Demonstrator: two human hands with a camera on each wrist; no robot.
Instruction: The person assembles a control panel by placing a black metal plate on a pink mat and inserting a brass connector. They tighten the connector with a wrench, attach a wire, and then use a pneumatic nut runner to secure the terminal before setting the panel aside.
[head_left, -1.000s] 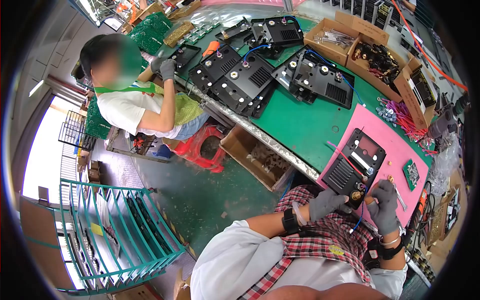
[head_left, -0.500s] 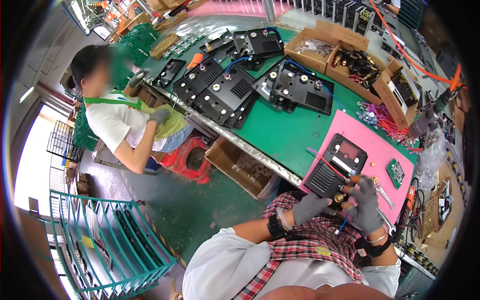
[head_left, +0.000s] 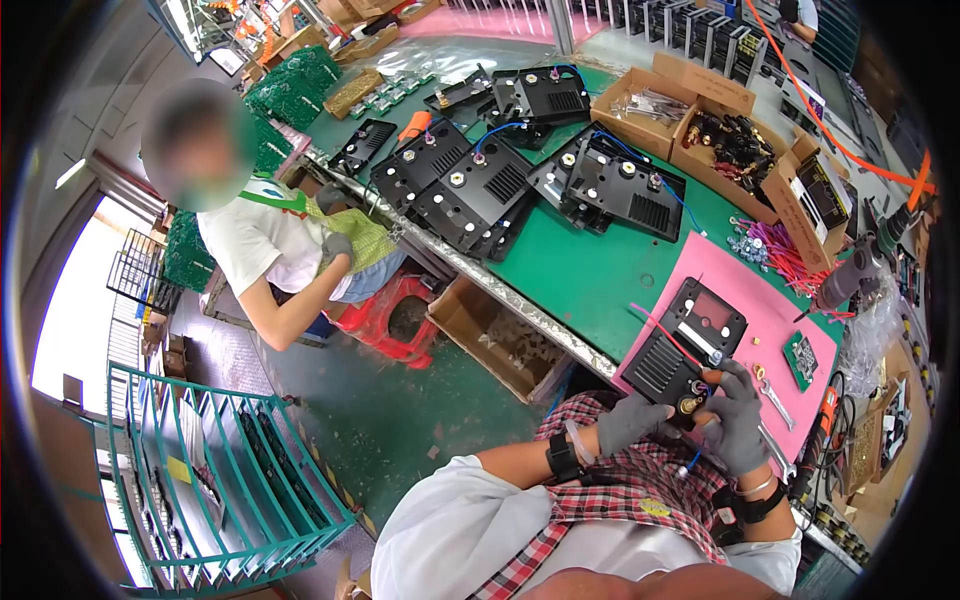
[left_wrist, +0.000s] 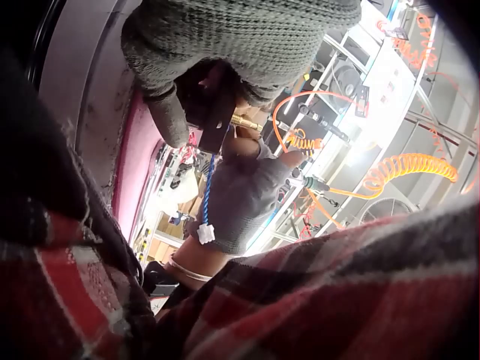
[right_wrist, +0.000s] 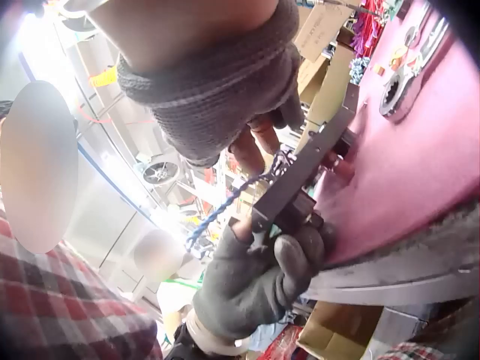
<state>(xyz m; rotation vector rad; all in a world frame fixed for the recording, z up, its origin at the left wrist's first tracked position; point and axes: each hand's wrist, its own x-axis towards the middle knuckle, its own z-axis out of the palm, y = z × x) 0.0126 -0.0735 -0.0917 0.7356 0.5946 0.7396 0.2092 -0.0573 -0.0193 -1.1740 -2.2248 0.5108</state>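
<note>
A black vented metal panel (head_left: 655,368) lies on the pink mat (head_left: 775,335), its near end jutting over the table edge. My gloved left hand (head_left: 632,424) grips that near end, fingers curled round it, as the right wrist view shows. A brass fitting (left_wrist: 246,122) sticks out of the panel. Beside it is my right hand (head_left: 738,425), its bare fingertips close to the fitting and the wires; I cannot tell whether they pinch anything. A twisted blue wire (right_wrist: 217,217) hangs from the panel, ending in a white connector (left_wrist: 206,234). A red wire (head_left: 665,332) crosses the panel.
Wrenches (head_left: 775,405) and a green circuit board (head_left: 800,360) lie right of the panel. More black panels (head_left: 480,185) are stacked farther back, near cardboard boxes (head_left: 640,110) of parts. A power drill (head_left: 855,275) hangs at the right. Another person (head_left: 290,250) sits at the left.
My right hand has moved in over the brass fitting and panel end; the left keeps its grip. The head view has shifted. The other person's hands have come down from the table.
</note>
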